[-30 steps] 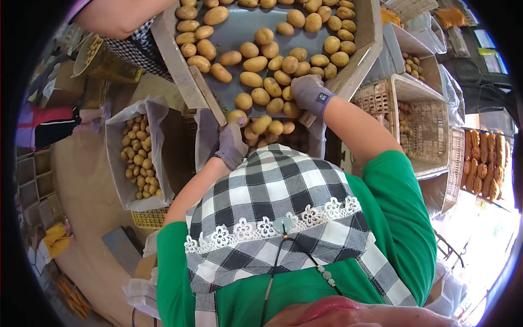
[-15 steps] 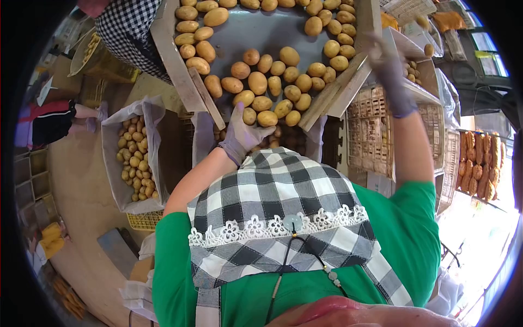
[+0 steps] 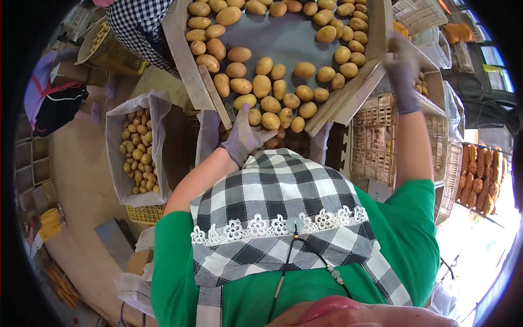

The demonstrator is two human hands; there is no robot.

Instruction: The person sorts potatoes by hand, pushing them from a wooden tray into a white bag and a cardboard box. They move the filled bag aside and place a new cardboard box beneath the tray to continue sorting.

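The sorting chute lies straight ahead of you; its potatoes spread over the bed and crowd toward the narrow mouth nearest you; your left hand rests against the potatoes at that mouth; directly below the mouth stands a lined box; to your left, apart from it, a second lined box holds more potatoes; your right hand hangs just right of the chute's right wall, above the stacked crates; a carton sits beyond those crates; a co-worker stands at the chute's far left side.
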